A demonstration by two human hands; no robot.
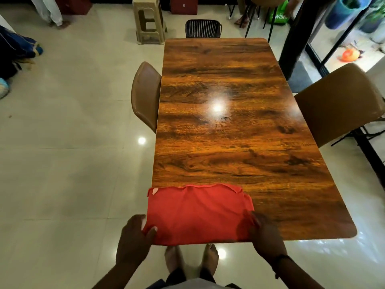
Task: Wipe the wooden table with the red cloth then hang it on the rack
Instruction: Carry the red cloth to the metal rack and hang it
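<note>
- Both hands are pinching the red cloth: the left hand is closing thumb and fingers on its near left corner, the right hand on its near right corner.
- The cloth is lying folded flat at the near left corner of the wooden tabletop, its left edge overhanging slightly.
- It is looking light, soft and limp; gripping the corners is keeping it spread, and it should slide easily on the glossy surface.
- No rack is showing; the fingers under the cloth are hidden.
</note>
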